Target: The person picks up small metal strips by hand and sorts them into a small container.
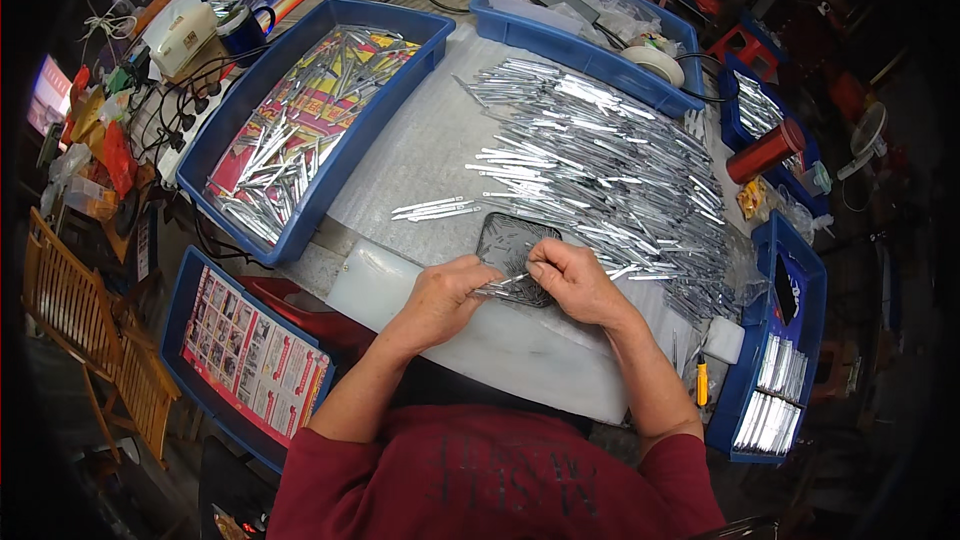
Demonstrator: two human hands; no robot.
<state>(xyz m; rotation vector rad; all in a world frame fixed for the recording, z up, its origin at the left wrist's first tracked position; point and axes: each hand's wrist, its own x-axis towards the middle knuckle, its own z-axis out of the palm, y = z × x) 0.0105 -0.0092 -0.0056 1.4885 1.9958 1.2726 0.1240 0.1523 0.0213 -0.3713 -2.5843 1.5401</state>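
My left hand (442,298) is closed on a slim silver metal strip (508,282) that points to the right. My right hand (572,278) makes a pinch close to the strip's far end; what sits between its fingertips is too small to make out. Under both hands lies a small black tray (490,232) with many thin, pin-like pieces in it. A few loose metal strips (432,209) lie just beyond my left hand. A large heap of the same silver strips (590,160) spreads across the table past my right hand.
At the left stands a blue bin (440,40) holding scattered strips, with another blue bin (180,310) lower down. A blue bin of bags and cables (690,35) is at the back. On the right are a yellow-handled screwdriver (702,382), a red cylinder (765,152) and a bin of stacked strips (782,365).
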